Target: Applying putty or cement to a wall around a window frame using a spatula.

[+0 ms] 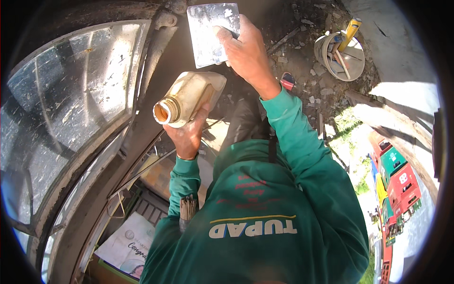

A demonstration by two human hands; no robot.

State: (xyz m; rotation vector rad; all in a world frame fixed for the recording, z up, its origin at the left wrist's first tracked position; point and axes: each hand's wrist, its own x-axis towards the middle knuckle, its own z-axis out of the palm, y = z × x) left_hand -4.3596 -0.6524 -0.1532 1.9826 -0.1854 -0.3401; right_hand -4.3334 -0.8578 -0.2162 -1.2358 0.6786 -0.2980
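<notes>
Yellowish jug [195,94] lies gripped by the left hand [188,136], right of the window [87,90]; the right hand [249,56] pinches a flat metal plate [206,34], farther right of that window.

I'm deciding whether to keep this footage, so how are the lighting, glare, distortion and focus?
Head view: harsh sun bleaches the ground beside the crates; head view: bright patches, probably glare, mark the window, whose edges look bowed; head view: the corners are black; head view: the bottle and silver plate look fairly sharp.
</notes>
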